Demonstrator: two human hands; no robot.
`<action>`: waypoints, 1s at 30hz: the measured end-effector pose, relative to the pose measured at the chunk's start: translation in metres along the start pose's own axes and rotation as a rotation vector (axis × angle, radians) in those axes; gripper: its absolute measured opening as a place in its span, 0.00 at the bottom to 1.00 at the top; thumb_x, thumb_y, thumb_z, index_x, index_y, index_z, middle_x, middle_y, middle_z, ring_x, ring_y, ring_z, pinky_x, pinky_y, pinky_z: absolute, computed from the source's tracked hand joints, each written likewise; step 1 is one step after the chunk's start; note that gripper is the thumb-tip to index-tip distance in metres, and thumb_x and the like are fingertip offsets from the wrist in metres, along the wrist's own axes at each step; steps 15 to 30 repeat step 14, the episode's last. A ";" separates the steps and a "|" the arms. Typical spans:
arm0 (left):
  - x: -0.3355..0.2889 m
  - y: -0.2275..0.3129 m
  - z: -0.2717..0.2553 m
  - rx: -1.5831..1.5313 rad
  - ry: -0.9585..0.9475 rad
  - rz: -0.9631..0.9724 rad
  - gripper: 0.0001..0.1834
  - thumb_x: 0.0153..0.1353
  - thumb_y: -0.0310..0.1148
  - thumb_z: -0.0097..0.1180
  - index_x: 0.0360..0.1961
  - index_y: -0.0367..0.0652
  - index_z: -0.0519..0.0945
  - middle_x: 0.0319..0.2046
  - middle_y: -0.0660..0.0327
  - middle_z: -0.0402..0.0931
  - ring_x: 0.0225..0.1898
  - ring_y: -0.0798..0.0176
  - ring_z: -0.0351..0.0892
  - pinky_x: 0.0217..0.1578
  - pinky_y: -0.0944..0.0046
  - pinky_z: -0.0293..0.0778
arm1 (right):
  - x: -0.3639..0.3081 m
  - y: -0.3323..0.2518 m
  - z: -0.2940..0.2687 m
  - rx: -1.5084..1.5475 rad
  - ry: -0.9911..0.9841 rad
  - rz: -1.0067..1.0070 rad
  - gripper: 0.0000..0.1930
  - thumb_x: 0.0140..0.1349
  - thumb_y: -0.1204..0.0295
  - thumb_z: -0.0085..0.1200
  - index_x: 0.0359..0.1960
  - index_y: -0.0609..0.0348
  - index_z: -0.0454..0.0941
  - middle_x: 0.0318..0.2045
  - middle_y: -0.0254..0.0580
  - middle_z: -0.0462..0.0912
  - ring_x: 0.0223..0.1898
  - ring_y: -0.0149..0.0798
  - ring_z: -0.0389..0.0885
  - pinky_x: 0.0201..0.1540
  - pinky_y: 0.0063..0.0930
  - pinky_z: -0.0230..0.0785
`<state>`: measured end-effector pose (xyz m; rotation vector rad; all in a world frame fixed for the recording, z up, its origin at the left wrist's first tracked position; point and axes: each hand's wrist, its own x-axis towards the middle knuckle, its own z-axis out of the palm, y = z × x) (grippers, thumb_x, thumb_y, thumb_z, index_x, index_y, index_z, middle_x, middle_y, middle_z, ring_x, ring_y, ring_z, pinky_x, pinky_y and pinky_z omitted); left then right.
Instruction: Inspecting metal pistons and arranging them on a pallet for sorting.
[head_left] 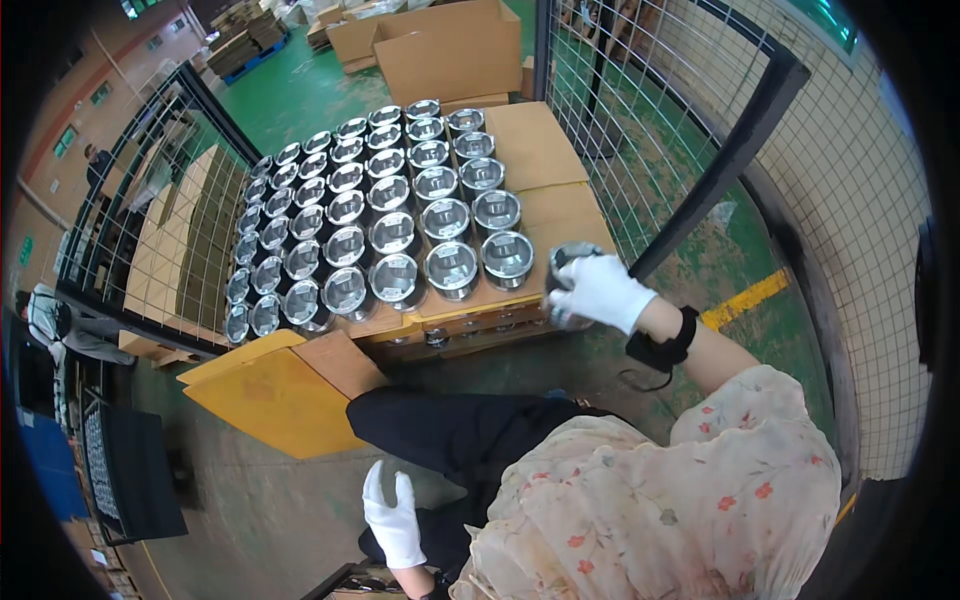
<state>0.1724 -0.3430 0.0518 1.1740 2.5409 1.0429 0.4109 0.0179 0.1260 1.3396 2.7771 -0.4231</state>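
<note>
Rows of shiny metal pistons stand upright on a cardboard sheet. At the near right corner of this layer, my right hand, in a white glove, has its fingers wrapped round a piston turned on its side. That piston is partly hidden by the glove, and I cannot tell whether it touches the sheet. My left hand, also gloved in white, hangs low beside my dark trousers with its fingers apart and nothing in it.
Below the sheet, a lower layer of pistons shows at the front edge. A yellow cardboard flap folds down toward me. Wire mesh panels flank the load. Behind stands a large cardboard box; a person is far left.
</note>
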 end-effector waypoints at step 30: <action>-0.013 -0.032 -0.015 0.070 0.109 -0.213 0.18 0.63 0.28 0.59 0.53 0.35 0.77 0.47 0.51 0.80 0.48 0.57 0.80 0.52 0.59 0.73 | 0.091 0.083 0.131 -0.032 0.246 0.027 0.14 0.54 0.59 0.63 0.35 0.56 0.82 0.34 0.51 0.81 0.37 0.52 0.81 0.41 0.45 0.73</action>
